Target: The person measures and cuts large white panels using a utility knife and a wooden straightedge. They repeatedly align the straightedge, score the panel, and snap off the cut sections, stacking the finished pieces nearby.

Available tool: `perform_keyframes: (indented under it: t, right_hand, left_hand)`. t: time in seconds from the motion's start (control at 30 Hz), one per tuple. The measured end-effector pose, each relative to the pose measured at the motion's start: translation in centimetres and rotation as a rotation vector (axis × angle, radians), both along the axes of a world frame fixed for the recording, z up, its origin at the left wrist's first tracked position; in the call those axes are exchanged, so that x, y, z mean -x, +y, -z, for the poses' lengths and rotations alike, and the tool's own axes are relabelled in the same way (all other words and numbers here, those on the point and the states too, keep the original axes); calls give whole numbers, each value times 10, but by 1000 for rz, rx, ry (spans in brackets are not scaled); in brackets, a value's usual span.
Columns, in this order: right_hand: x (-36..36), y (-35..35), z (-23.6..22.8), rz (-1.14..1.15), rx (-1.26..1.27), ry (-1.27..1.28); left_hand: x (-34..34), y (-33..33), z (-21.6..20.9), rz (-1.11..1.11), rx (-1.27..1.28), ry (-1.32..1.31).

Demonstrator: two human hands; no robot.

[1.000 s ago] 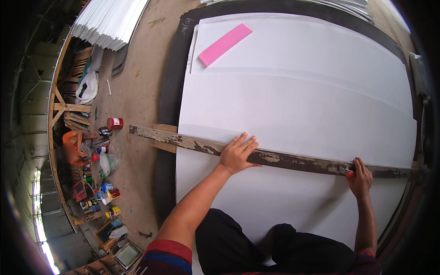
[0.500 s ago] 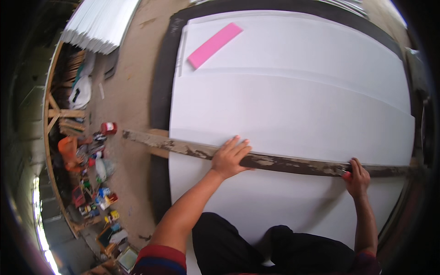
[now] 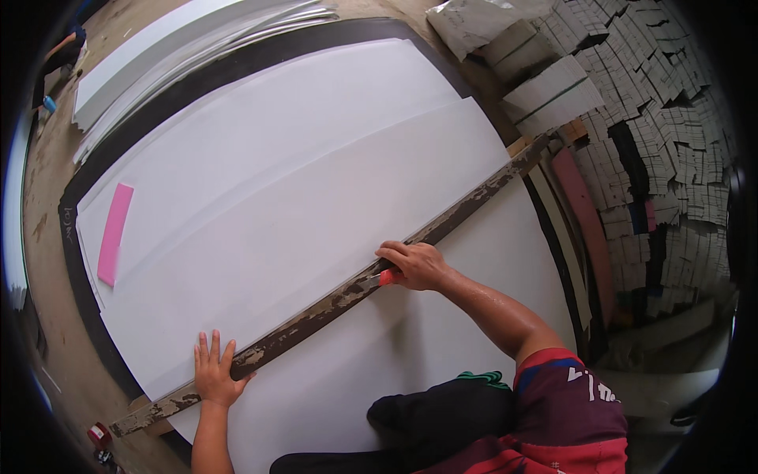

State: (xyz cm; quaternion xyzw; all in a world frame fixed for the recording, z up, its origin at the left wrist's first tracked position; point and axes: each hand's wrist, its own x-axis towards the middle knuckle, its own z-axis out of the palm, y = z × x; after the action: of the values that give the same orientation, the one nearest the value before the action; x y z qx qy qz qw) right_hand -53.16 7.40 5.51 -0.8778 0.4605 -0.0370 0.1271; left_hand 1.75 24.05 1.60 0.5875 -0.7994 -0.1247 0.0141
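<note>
Straightedge [image 3: 312,320] is laid diagonally across smooth, flat white sheets [image 3: 300,182]; long, narrow, brown paint flaked. At left, a flat pink slab [image 3: 116,235] is left on the sheets. Next, left hand [image 3: 215,373], fingers apart, is spread over the straightedge. Rightward, red tool [image 3: 387,277] is clamped in right hand [image 3: 418,265], shifted from near the right end toward mid-length; that stretch has presumably been passed.

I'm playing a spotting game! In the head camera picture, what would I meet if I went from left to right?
Another person → pink strip → left hand → right hand → stacked pale bundles.
</note>
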Motion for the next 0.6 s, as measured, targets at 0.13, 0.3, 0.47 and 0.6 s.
perform_keyframes:
  t: [0.13, 0.3, 0.47, 0.6]
  right_hand:
    - [27, -16, -10, 150, -11, 144]
    - [51, -26, -14, 219, -100, 170]
    - [54, -26, -10, 226, -81, 120]
    - [54, -28, -10, 229, -87, 87]
  left_hand:
    - [-5, -2, 0, 9, 12, 26]
    - [-4, -3, -2, 4, -10, 27]
    - [-4, -6, -4, 12, -11, 30]
    - [-5, -6, -3, 9, -18, 30]
